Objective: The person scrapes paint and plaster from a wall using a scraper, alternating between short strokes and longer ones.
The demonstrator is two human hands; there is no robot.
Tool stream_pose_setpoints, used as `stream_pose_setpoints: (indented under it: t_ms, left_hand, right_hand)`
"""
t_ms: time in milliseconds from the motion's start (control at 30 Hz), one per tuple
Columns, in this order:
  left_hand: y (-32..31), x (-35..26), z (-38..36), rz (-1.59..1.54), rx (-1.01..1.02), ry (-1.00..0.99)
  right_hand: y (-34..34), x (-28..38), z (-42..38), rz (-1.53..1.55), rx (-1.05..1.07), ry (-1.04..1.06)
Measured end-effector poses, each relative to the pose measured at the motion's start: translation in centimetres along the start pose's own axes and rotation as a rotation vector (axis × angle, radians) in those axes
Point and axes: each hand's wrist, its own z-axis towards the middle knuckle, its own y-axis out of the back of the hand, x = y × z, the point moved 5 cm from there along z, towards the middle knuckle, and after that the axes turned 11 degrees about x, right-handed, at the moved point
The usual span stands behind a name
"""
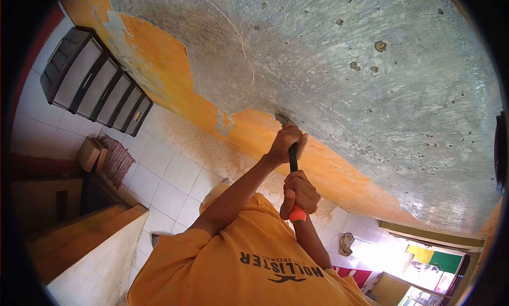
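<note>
Overhead, both hands are gripping a scraper point(292, 163): left hand point(283, 144) w/ fingers wrapped near the blade, right hand point(299, 193) clenching the handle, against the wall point(371, 94).

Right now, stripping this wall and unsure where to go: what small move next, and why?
Probably push the scraper blade a little further under the orange paint. Its tip sits at the edge where paint meets bare grey plaster, and the left hand and right hand both grip the tool.
</note>
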Motion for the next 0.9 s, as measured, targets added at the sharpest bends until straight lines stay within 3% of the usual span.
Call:
stream_pose_setpoints:
  t_ms: [100, 200, 267, 400, 533, 633, 667, 800, 900]
  left_hand:
    - [-0.1, 2.9, -2.1, 0.068, 0.038, 0.094]
    - [0.2, 1.3, -0.7, 0.055, 0.003, -0.007]
    - [-0.1, -0.8, 0.7, 0.025, -0.030, -0.015]
    - [0.4, 2.5, -1.5, 0.083, 0.050, 0.060]
    - [-0.2, -0.3, 0.5, 0.013, -0.041, -0.001]
    - [-0.4, 2.8, -1.4, 0.069, -0.030, -0.001]
    - [-0.3, 4.0, -2.7, 0.084, 0.050, 0.093]
    - [0.6, -0.5, 0.8, 0.039, -0.009, -0.020]
    - [0.5, 0.9, -0.3, 0.063, -0.027, 0.008]
  right_hand:
    - [-0.7, -1.3, -0.8, -0.070, 0.030, -0.047]
    - [-0.3, -0.2, 0.8, -0.027, 0.024, -0.074]
    - [0.0, -0.2, 0.1, 0.016, -0.032, -0.026]
    - [-0.7, -1.7, 0.0, -0.045, 0.022, -0.078]
    - [0.1, -0.1, 0.3, 0.022, -0.020, -0.020]
    - [-0.6, -1.6, -0.4, -0.016, -0.019, -0.009]
    - [-0.9, -2.0, -0.4, -0.053, 0.020, -0.055]
    - [-0.1, 0.2, 0.9, 0.008, -0.034, 0.005]
    - [-0.6, -1.2, -0.1, 0.024, 0.000, -0.012]
